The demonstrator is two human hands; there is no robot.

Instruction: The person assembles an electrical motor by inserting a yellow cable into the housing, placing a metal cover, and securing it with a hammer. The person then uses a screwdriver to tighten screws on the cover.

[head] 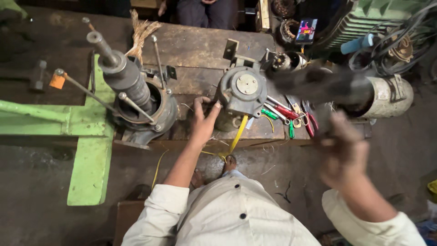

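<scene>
left hand point(203, 119): fingers spread wide, flat against left side of grey round motor point(241, 90) | motor: upright on table point(195, 45), just right of that hand | right hand point(342, 152): raised near right, gripping blurred dark tool point(314, 84), well apart from motor

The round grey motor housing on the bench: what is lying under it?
A yellow strap comes out from beneath the grey motor housing, which the left hand touches. The housing hides the rest of the wooden bench under it.
</scene>
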